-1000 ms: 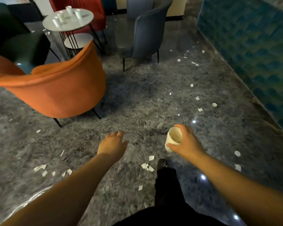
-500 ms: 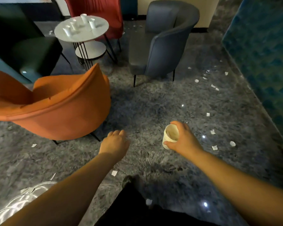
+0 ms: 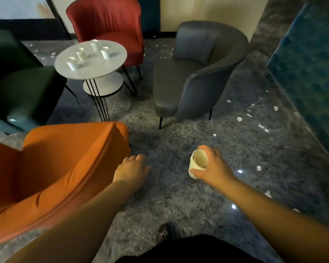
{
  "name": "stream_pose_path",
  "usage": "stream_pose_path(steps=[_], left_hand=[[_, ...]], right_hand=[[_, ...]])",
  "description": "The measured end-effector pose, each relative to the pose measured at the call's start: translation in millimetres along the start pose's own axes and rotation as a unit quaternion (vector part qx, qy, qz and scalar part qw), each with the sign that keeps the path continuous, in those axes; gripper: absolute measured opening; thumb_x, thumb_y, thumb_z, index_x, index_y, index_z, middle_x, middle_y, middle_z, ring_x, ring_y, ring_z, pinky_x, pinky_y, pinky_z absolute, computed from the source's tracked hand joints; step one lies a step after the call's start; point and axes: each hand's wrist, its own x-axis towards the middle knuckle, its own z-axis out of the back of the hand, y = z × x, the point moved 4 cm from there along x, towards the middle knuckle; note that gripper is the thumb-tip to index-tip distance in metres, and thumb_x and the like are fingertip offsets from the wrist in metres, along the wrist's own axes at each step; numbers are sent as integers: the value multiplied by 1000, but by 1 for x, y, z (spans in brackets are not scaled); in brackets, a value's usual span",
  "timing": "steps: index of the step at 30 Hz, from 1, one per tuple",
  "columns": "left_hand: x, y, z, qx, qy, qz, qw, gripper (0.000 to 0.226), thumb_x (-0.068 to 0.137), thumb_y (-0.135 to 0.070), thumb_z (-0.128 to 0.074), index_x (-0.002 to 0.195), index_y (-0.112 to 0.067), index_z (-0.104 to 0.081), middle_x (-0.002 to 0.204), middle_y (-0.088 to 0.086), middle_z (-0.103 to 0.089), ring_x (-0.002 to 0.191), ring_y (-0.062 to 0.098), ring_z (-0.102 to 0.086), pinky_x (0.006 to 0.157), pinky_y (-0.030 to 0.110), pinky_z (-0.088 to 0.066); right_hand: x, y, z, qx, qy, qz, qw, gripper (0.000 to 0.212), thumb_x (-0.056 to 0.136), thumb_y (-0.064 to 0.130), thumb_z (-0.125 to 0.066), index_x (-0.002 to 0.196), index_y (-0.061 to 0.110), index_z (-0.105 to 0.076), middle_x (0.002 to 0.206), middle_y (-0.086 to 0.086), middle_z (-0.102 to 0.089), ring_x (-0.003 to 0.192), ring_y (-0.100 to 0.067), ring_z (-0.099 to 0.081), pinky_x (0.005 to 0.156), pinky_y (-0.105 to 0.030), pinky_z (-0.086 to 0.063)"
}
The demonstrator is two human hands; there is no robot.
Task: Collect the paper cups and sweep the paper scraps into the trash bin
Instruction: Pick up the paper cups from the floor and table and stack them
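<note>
Grey marbled floor [image 3: 179,141] fills most of the frame, with a blue-green patterned wall [image 3: 308,73] running down the right edge. Four chairs ring a round white table [image 3: 110,63] in the upper left: a red chair [image 3: 106,23] at the top, a grey chair [image 3: 198,73] right of centre, a dark green chair [image 3: 21,88] at the left edge, and an orange chair [image 3: 55,168] at lower left.

Four loose paper cups [image 3: 105,52] stand on the tabletop, apart from one another; they are blurred. A smaller round shelf [image 3: 110,86] sits under the tabletop on black wire legs.

Paper scraps [image 3: 239,119] lie scattered on the floor along the right side of the frame, near the wall, and more lie at the top between the red and grey chairs.

Right hand [image 3: 211,168], right of centre in the lower half, grasps a stack of nested cups [image 3: 198,164]; thumb and fingers wrap its sides and the open mouth faces the camera. The stack is held in the air above the floor.

Left hand [image 3: 131,172], at centre, hangs released with fingers loosely extended, holding nothing, just beside the orange chair's right edge; whether it touches the chair cannot be told.

A dark shoe [image 3: 164,232] shows at the bottom centre.
</note>
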Motion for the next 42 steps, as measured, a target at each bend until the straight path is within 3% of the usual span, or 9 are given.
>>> stream_pose_path(steps=[4, 10, 15, 21, 25, 30, 36, 42], left_hand=[[69, 14, 32, 5, -13, 1, 1000, 50, 99, -47, -41, 142, -21, -35, 134, 6, -50, 126, 29, -42, 95, 42, -43], [186, 30, 67, -7, -23, 23, 999, 53, 99, -47, -41, 145, -23, -31, 135, 7, -49, 125, 30, -42, 93, 43, -43], [292, 49, 104, -3, -46, 68, 997, 47, 96, -47, -44, 136, -21, -40, 134, 6, -51, 125, 29, -43, 96, 42, -43], [381, 77, 152, -39, -47, 123, 990, 50, 97, -43, -43, 142, -22, -35, 137, 8, -49, 127, 31, -42, 97, 42, -43], [421, 106, 172, -53, -45, 156, 985, 51, 97, -41, -43, 143, -23, -33, 138, 7, -48, 126, 31, -42, 95, 44, -44], [479, 162, 193, -65, -40, 183, 980, 51, 99, -41, -43, 145, -22, -31, 139, 7, -47, 127, 30, -41, 97, 45, -43], [551, 231, 227, -71, -57, 193, 977, 50, 97, -44, -45, 141, -23, -34, 136, 7, -50, 125, 30, -43, 96, 45, -44], [608, 276, 257, -75, -60, 217, 971, 50, 96, -44, -46, 141, -24, -34, 135, 5, -50, 126, 29, -42, 93, 44, -43]], right_hand=[[74, 18, 0, 13, 6, -4, 1000, 83, 64, 37, -84, 133, 35, -39, 132, 3, -39, 112, -20, -50, 88, -28, -42], [214, 43, -6, 9, 15, 20, 1000, 80, 63, 38, -83, 130, 38, -39, 126, 8, -39, 101, -12, -46, 81, -25, -37], [352, 74, -7, -2, 34, 70, 997, 80, 62, 35, -84, 130, 35, -41, 125, 6, -40, 107, -18, -51, 82, -26, -39], [485, 120, -3, -18, 67, 108, 992, 81, 60, 38, -83, 128, 38, -40, 122, 8, -39, 102, -16, -53, 78, -23, -37], [548, 152, -18, -30, 93, 122, 988, 79, 61, 40, -82, 127, 40, -38, 122, 10, -38, 99, -12, -48, 77, -25, -38], [621, 194, -46, -54, 120, 128, 983, 76, 65, 39, -80, 127, 39, -36, 120, 7, -38, 100, -17, -53, 79, -31, -46], [697, 251, -74, -46, 127, 137, 981, 79, 68, 37, -80, 133, 36, -35, 129, 5, -36, 104, -15, -51, 80, -27, -43], [760, 290, -100, -59, 147, 150, 976, 81, 68, 39, -80, 134, 36, -32, 132, 3, -36, 109, -18, -50, 86, -31, -47]])
